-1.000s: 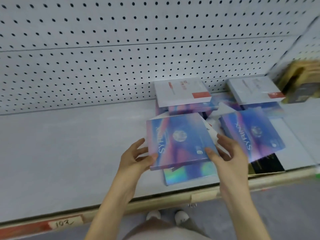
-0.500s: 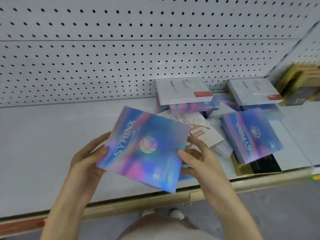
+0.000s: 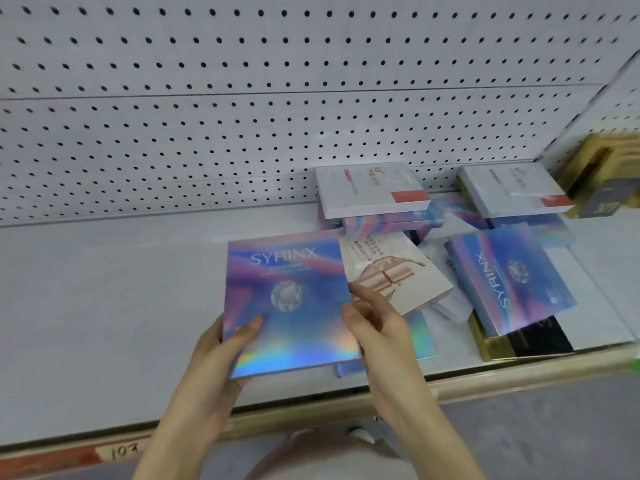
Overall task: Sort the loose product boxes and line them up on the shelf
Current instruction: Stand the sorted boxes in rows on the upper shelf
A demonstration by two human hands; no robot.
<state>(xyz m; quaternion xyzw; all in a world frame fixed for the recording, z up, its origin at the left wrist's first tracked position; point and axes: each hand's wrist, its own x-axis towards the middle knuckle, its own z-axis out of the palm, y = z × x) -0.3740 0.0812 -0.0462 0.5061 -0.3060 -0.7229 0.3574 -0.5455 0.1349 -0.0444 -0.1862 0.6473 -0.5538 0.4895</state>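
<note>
A flat holographic blue-pink SYRINX box [image 3: 291,299] is held face up above the shelf [image 3: 104,289], its lettering upright. My left hand [image 3: 225,344] grips its lower left corner, thumb on top. My right hand [image 3: 374,323] holds its right edge. To the right lies the loose pile: a white MARUBI box [image 3: 398,268], a second SYRINX box [image 3: 512,275] tilted on a black-and-gold box [image 3: 530,344], and two white boxes with red corners [image 3: 370,188] [image 3: 512,188] on more holographic boxes at the back.
A white pegboard wall [image 3: 242,98] backs the shelf. Gold and dark boxes [image 3: 606,174] stand at the far right. The wooden front lip [image 3: 311,410] carries a red price strip marked 103 [image 3: 117,452]. Bare shelf surface stretches left of the pile.
Both hands lifted the SYRINX box off the pile, carried it left and turned it so the lettering now reads upright. The MARUBI box beneath is uncovered.
</note>
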